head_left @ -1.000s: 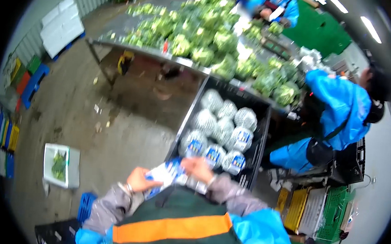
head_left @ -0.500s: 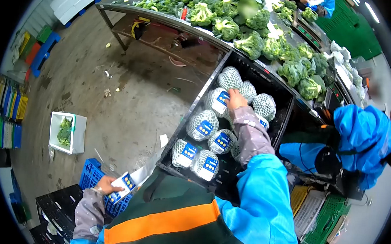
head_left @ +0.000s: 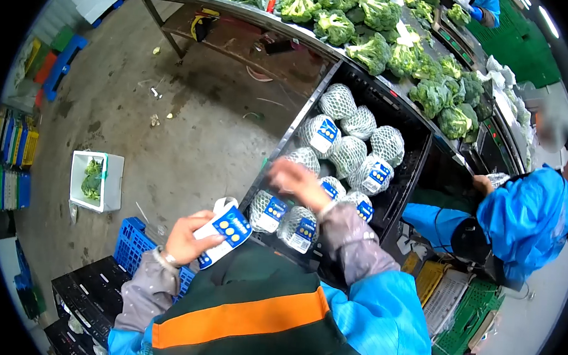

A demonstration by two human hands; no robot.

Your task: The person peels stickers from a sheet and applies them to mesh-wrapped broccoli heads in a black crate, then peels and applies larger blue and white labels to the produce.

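Observation:
My left hand (head_left: 188, 238) pinches a strip of blue-and-white labels (head_left: 231, 227) between thumb and fingers, beside the near left corner of a black crate (head_left: 415, 176). Over the crate's left side, my right hand (head_left: 297, 179) is smeared by motion, and its fingers do not show clearly. It overlaps a round item in white foam netting (head_left: 305, 158) in this view. Several such netted items fill much of the crate. Blue labels show on some, such as the netted item at the front (head_left: 298, 229); the netted item at the back (head_left: 338, 101) shows none.
Broccoli heads (head_left: 371, 53) are heaped on a metal-edged table (head_left: 241, 20) beyond the crate. A co-worker in a blue jacket (head_left: 529, 215) stands at the right. On the floor at left sits a white foam box (head_left: 113, 183); a blue crate (head_left: 130, 245) and black crates (head_left: 88, 292) stand nearer.
My right hand has left a labelled item farther back and moved toward me and left. My left hand has come up and right with the labels, nearer the crate.

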